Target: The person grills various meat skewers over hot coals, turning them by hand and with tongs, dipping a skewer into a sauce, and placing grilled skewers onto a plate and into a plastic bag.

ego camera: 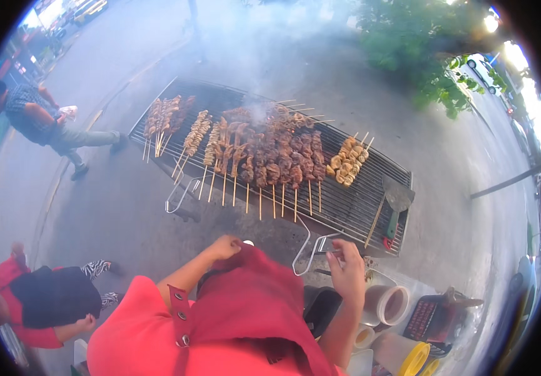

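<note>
My left hand (226, 247) pinches the edge of a dark red apron (251, 291) at waist height. My right hand (349, 269) is raised at the apron's right side, its fingers loosely curled and apart, with nothing seen in them. Close by it is a bent wire handle (301, 256) on the near side of a charcoal grill (345, 207). Browned meat skewers (280, 160) lie across the grate, their bare sticks toward me. Pale coiled skewers (198, 131) lie to the left, and yellowish skewers (349, 162) to the right.
A scraper (398, 199) with a green handle rests on the grate's right end. Plastic tubs (392, 303), a yellow-lidded container (414, 359) and a dark basket (432, 319) stand at lower right. Smoke rises. One person (40, 115) is at left, another (54, 296) lower left.
</note>
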### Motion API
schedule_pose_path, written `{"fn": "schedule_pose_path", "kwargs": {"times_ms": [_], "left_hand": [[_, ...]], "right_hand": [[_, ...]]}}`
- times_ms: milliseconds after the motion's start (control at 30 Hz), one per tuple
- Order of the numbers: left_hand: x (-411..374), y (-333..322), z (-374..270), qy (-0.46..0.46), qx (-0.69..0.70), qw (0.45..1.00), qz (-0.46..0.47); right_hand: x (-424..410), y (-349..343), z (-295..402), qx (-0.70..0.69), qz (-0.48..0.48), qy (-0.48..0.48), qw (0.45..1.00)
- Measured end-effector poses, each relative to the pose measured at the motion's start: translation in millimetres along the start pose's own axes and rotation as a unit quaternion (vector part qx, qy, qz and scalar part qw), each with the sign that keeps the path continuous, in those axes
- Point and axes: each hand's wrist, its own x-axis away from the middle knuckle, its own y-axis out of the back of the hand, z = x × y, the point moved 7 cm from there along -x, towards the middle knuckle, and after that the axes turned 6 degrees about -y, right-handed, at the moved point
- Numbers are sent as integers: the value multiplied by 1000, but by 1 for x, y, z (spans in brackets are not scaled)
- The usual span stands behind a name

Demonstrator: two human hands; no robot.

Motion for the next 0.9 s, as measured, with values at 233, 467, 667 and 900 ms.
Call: {"fn": "schedule_pose_path", "kwargs": {"times_ms": [233,467,667,900], "left_hand": [[-2,34,25,38,79,993,-79],[19,24,-8,65,90,988,-110],[51,14,-24,122,58,979,-154],[104,-11,-6,193,111,941,-254]], "right_hand": [[-88,-32,5,-29,53,9,998],[-184,-22,-1,-72,99,26,992],[-290,-40,13,-20,95,106,990],[-390,-69,9,208,27,230,950]]}}
